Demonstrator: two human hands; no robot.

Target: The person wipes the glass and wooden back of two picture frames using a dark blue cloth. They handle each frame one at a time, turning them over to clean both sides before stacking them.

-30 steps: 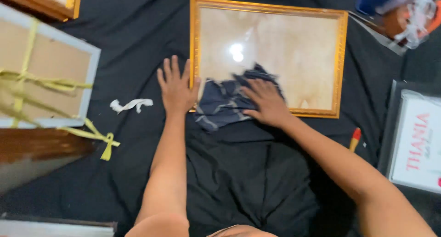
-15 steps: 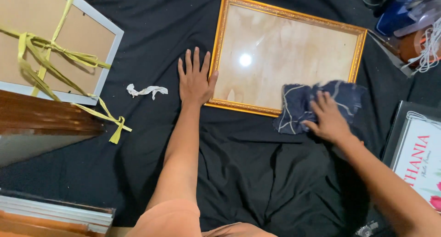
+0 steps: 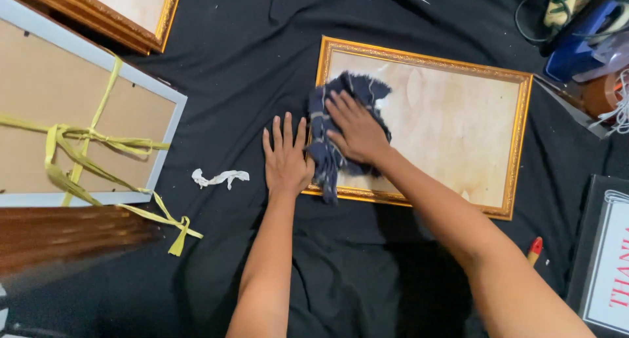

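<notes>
Cloth: a dark blue rag (image 3: 341, 131) lies bunched under the right hand (image 3: 357, 131), over the left end of the gold frame and spilling across its lower left edge.
Right hand: palm down, fingers spread and pressed flat on the cloth, not curled around it.
Left hand (image 3: 286, 158): flat, fingers apart, on the black fabric (image 3: 262, 56), just left of the cloth and touching the frame's lower left corner; it holds nothing.
Gold frame (image 3: 521, 141): one ornate rectangular picture frame with a pale, stained pane, stretching away to the right of the right hand.
Paper scrap (image 3: 219, 177): one small white twist, near the left hand on its left.
Tied frame (image 3: 85, 102): one grey-edged frame lying back side up, brown board showing, bound with yellow ribbon (image 3: 78, 148); well left of both hands.
Second gold frame (image 3: 141, 14): one corner only, far up and left.
Sign (image 3: 612, 259): one white card with red lettering in a dark border, far right of the right forearm.
Red-tipped tool (image 3: 534, 249): one, just right of the right forearm, between it and the sign.
Frames counted: three, besides the bordered sign.
</notes>
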